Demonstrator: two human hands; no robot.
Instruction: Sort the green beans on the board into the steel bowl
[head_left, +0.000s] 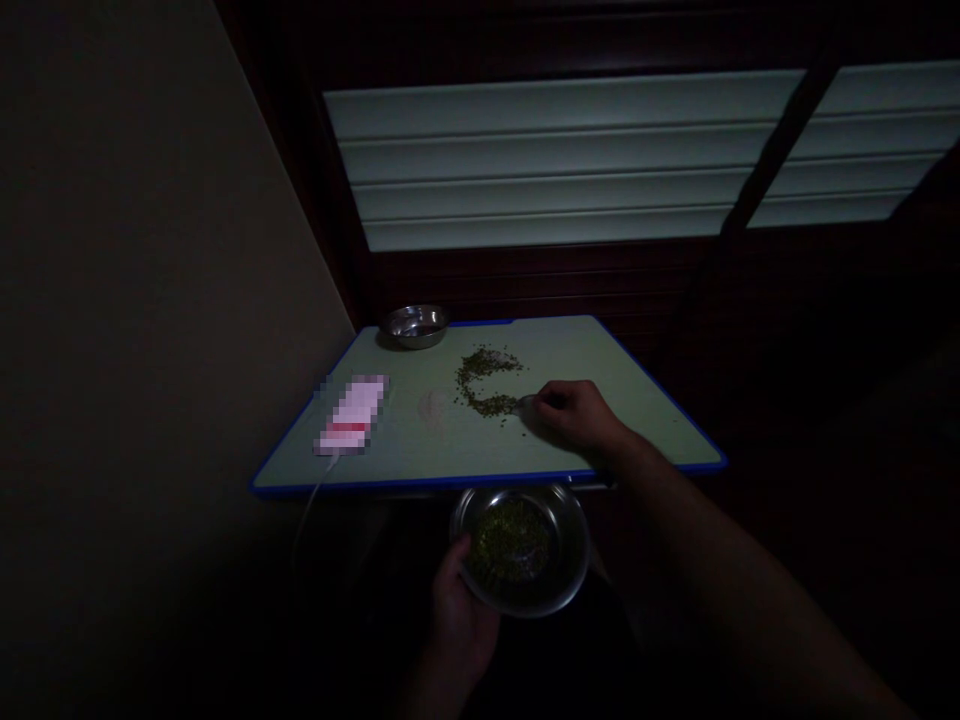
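My left hand (461, 610) grips the near left rim of a steel bowl (571, 570), just below the table's front edge. Inside that bowl lie many small green beans (510, 540). My right hand (574, 412) is closed over the table, pinching a small shiny metal utensil (525, 403) that looks like a spoon; its handle is mostly hidden by the fingers. Its tip touches a curved scatter of small green beans (491, 404) on the tabletop (600, 360).
A second steel bowl (415, 328) stands at the table's back left corner. A phone (354, 412) with a blurred bright screen lies at the left, its white cable (311, 505) hanging over the front edge. A wall (187, 250) rises at left, with a slatted panel (555, 160) behind. The light is dim.
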